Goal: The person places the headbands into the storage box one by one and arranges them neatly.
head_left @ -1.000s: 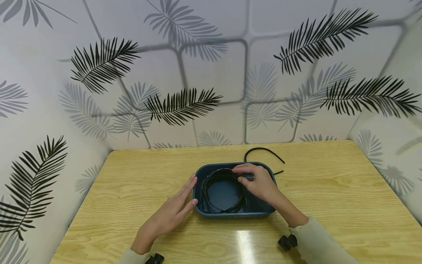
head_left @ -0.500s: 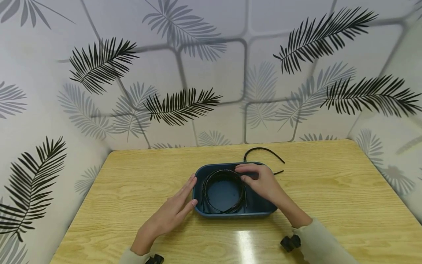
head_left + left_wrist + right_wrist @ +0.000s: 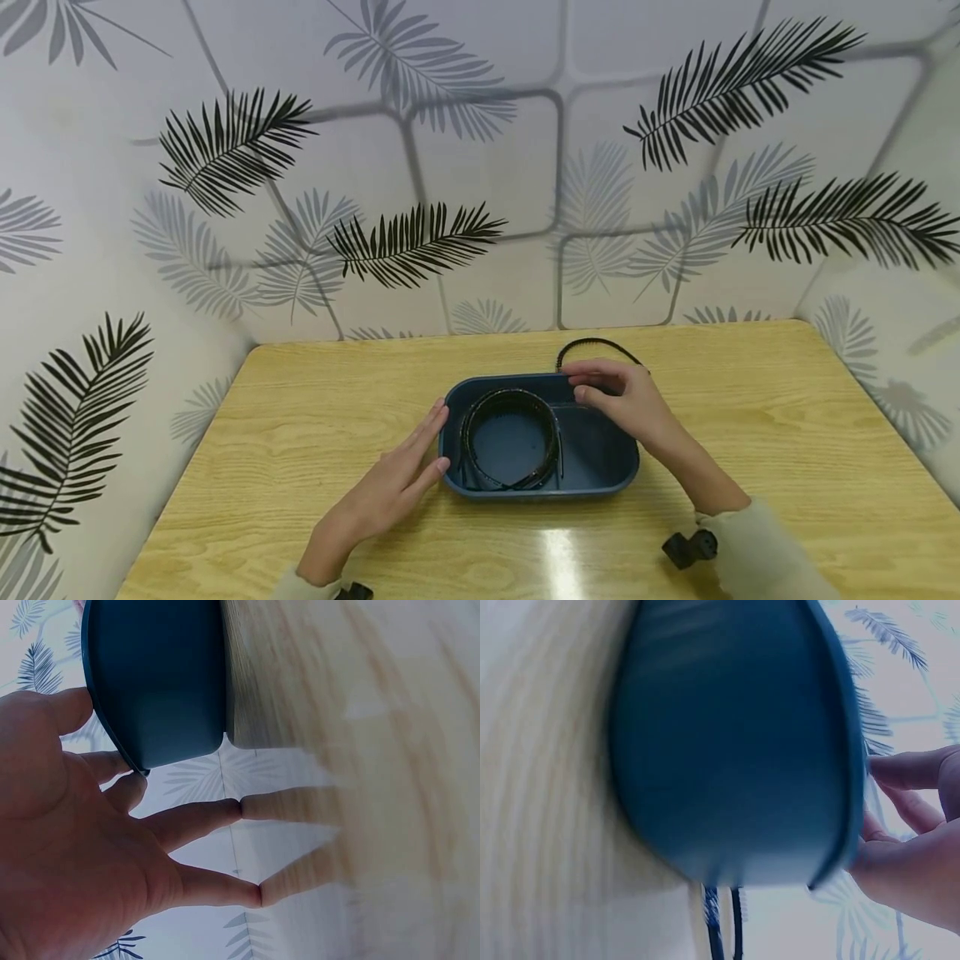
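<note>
A dark blue oblong tub [image 3: 540, 495] stands on the table. In its left part lies a ring of thin black bands [image 3: 554, 437], which look like toothed headbands, with loose ends. My left hand [image 3: 386, 483] touches the tub's left end, fingers fairly straight; in the left wrist view its thumb and fingertips meet the rim, and two fingers reach down to the tabletop. My right hand [image 3: 633, 404] is over the tub's back right corner, fingers loosely bent, holding nothing. The right wrist view shows that hand [image 3: 919, 817] beside the tub's rim.
Behind the tub, on the wooden table [image 3: 315, 400], lies a curved black toothed band [image 3: 592, 341], partly covered by the right hand. A leaf-patterned wall [image 3: 495, 183] closes off the table's back edge. A dark wrist camera [image 3: 688, 550] sits at the right sleeve.
My right hand has moved right, away from the black ring, to the tub's back right corner. The ring stays in the tub. My left hand has hardly moved.
</note>
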`<state>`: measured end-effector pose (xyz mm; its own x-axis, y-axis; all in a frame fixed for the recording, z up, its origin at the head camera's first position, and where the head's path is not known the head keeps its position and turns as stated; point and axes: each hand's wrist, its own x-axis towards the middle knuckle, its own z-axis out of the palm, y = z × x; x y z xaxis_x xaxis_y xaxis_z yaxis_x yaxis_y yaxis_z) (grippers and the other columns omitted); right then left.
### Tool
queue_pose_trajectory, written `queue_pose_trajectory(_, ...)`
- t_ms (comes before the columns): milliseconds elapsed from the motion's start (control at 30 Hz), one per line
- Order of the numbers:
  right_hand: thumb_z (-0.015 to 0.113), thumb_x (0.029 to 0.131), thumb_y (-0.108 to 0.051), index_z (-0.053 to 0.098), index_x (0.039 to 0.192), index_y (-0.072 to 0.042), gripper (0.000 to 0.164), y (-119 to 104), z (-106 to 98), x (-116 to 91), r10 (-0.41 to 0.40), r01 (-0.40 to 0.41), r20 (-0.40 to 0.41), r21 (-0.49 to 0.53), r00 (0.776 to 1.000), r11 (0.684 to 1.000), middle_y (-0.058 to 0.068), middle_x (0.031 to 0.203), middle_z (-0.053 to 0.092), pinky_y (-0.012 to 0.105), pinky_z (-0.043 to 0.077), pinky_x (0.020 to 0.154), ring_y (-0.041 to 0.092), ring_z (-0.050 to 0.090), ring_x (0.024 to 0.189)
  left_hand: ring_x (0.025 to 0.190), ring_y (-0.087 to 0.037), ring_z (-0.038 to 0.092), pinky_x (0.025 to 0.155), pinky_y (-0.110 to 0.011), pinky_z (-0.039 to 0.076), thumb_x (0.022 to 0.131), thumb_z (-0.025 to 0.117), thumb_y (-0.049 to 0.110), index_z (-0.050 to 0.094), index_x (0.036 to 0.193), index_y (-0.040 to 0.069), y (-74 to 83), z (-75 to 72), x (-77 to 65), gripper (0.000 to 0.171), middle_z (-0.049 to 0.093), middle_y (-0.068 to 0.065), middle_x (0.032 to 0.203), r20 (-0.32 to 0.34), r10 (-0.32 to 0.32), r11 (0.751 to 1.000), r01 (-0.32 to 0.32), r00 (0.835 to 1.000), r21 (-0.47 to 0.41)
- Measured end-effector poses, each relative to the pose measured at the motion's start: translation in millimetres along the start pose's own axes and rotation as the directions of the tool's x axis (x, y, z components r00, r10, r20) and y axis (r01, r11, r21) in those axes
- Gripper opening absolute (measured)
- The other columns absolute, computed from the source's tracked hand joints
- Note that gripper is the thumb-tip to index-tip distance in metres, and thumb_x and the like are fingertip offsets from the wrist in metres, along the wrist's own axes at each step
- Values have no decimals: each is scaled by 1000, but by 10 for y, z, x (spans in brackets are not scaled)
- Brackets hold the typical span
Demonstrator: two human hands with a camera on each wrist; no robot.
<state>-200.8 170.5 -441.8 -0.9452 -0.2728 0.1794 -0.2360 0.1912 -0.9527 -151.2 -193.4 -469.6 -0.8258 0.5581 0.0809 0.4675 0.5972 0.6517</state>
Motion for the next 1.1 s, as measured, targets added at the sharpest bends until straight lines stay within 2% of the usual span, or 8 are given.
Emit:
queue_pose_trajectory(133, 68, 99, -5, 66, 132, 4, 34, -33, -171, 8, 26, -26, -26, 3, 999, 1000, 22, 130, 66, 26, 57, 89, 11, 69, 107, 155, -14, 14, 121, -51, 25, 112, 43, 37, 14, 167, 14, 4, -4, -3, 66, 8, -1, 172, 6, -9, 1000, 9, 1000, -10)
queue_pose_trajectory(367, 66, 101, -8, 62, 136, 7, 38, -6, -472, 77, 27, -25, -66, 28, 997, 999, -4, 126, 68, 33, 58, 89, 7, 67, 109, 155, -13, 13, 121, -50, 24, 112, 45, 34, 13, 167, 16, 5, 0, -6, 66, 4, 7, 171, 9, -24, 1000, 24, 1000, -4)
queue_pose_trajectory(667, 66, 102, -13, 61, 137, 6, 40, 94, -692, 168, 34, -39, -97, -46, 995, 998, -12, 122, 65, 23, 56, 88, 4, 64, 111, 155, -13, 13, 121, -50, 25, 112, 44, 36, 13, 167, 17, -2, 8, -3, 66, 5, 8, 171, 0, -16, 1000, 16, 1000, 1)
queue_pose_trajectory(700, 65, 102, -12, 61, 136, 6, 39, 103, -706, 182, 28, -34, -100, -59, 995, 998, -11, 123, 65, 22, 55, 88, 4, 64, 111, 155, -13, 13, 121, -50, 25, 112, 44, 36, 13, 167, 17, -1, 7, -4, 66, 5, 8, 171, -1, -16, 1000, 16, 1000, -2)
queue_pose_trajectory(800, 64, 102, -9, 62, 135, 6, 36, 141, -746, 234, 17, -27, -105, -95, 994, 995, 3, 129, 66, 19, 54, 88, 7, 63, 111, 155, -13, 13, 121, -50, 24, 112, 44, 38, 13, 167, 17, 1, 3, -6, 66, 5, 7, 171, 2, -17, 1000, 17, 1000, -9)
queue_pose_trajectory(933, 63, 103, -9, 61, 136, 6, 36, 223, -798, 304, 41, -56, -106, -140, 994, 989, 23, 139, 59, 16, 51, 87, 21, 62, 118, 155, -13, 13, 121, -50, 24, 112, 43, 38, 13, 167, 17, 2, 0, -7, 66, 6, 5, 172, 4, -17, 1000, 17, 1000, -7)
queue_pose_trajectory(1033, 62, 104, -10, 60, 139, 3, 37, 306, -836, 351, 72, -89, -104, -168, 992, 982, 26, 141, 57, 16, 50, 87, 31, 58, 122, 155, -14, 13, 121, -49, 24, 112, 44, 37, 13, 167, 16, 2, -1, -4, 66, 6, 4, 172, 3, -14, 1000, 14, 1000, 0)
queue_pose_trajectory(1100, 61, 104, -11, 60, 140, 2, 38, 362, -860, 381, 91, -108, -99, -179, 991, 978, 27, 142, 56, 17, 49, 87, 33, 57, 122, 155, -14, 13, 121, -49, 24, 112, 44, 36, 13, 167, 16, 4, -2, -3, 66, 7, 1, 172, 3, -10, 1000, 10, 1000, 1)
